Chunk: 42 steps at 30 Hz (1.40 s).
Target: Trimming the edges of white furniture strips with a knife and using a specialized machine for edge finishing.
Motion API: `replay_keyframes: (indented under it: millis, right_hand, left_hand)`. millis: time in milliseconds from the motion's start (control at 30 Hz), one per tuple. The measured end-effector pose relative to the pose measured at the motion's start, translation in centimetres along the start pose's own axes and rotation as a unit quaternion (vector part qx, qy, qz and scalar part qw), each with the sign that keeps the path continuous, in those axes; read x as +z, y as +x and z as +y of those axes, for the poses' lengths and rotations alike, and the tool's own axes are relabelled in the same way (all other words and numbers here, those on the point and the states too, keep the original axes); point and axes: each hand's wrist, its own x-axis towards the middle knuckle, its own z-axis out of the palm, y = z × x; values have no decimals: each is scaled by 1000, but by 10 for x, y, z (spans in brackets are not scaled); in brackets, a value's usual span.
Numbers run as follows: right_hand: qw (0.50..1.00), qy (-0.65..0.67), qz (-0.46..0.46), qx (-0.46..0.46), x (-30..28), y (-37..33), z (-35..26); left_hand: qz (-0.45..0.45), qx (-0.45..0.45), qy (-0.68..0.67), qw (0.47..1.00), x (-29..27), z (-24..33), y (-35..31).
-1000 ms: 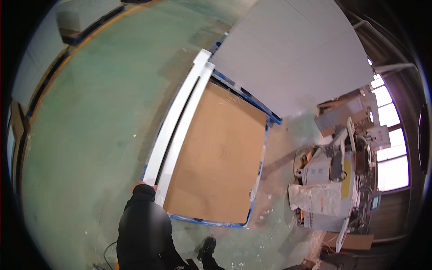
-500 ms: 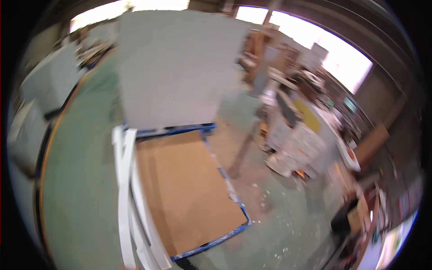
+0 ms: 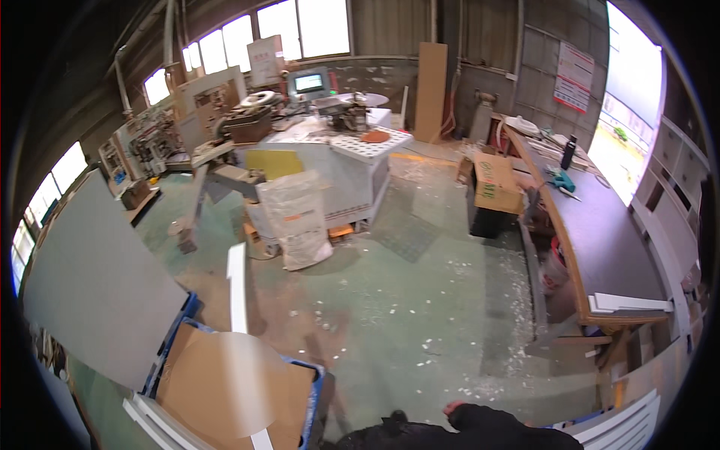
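Hand (image 3: 453, 409) in a dark sleeve shows at the lower edge, its grip too hidden to tell; no second hand visible. Nearest, a long white strip (image 3: 238, 289) stands over a blue-framed cart (image 3: 313, 390) of brown board — likely light, stiff, best held mid-length. Beyond: bagged machine (image 3: 330, 169).

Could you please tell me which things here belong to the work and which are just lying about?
In the work, likely, nearest the right hand: white strip, brown board, blue cart, grey panel.
Lying about: white sack, cardboard box, workbench, white slats.
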Motion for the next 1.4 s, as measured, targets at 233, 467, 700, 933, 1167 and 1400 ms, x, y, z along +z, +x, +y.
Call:
replay_keyframes:
  millis: [233,467,700,933,1167,1400]
  right_hand:
    - [797,509,237,222,-179,49,36]
    - [207,882,423,-13,-381,30,170]
    - [99,840,514,144,-371,-47,367]
    - [38,837,495,228,-397,1,459]
    - [104,855,478,172,-522,84,549]
    - [218,813,532,94,-643,118,599]
  left_hand:
    - [260,401,-8,878,6,242,-46]
    - [-11,632,129,764,30,510,-87]
    - [-72,787,160,592,59,749,-139]
    - [-100,804,190,555,72,905,-158]
    - [-70,722,203,658,51,1003,-178]
    - [10,715,141,685,65,1064,-172]
